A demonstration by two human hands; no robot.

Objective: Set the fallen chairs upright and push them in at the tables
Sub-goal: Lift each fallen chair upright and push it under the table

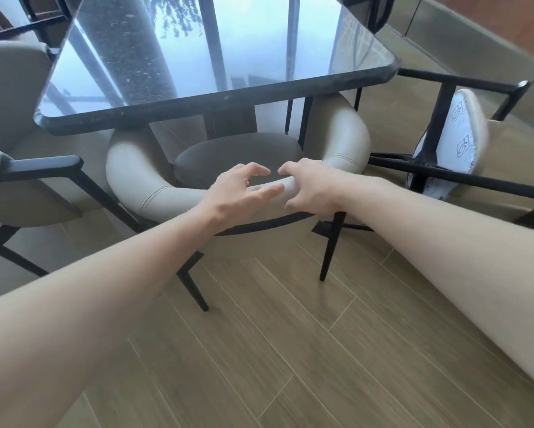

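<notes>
Beige padding and black metal make up every chair around me. At far left an armchair [28,180] stands upright beside the table [216,112], cut off by the frame edge, so I cannot see its whole seat. Next comes the chair [142,180] in front of me: upright, its round seat [238,152] partly under the glossy dark tabletop, its curved backrest facing me, front legs hidden beneath the table. My left hand [238,193] hovers at the top of that backrest with fingers spread and loosely bent, the thumb apart from them; whether the fingertips touch the padding I cannot tell, and nothing is gripped. My right hand [309,186] sits just beside it, fingers curled down over the backrest's top edge, seemingly resting on it, though motion blur keeps me from saying how firmly. To the right a fallen chair [457,140] lies tipped on the wood-look floor [290,350], its seat underside with printed wrapping turned toward me, black legs sticking out sideways, part of it cut off at the right edge. At top right another chair's back shows only as a dark sliver behind the table.
</notes>
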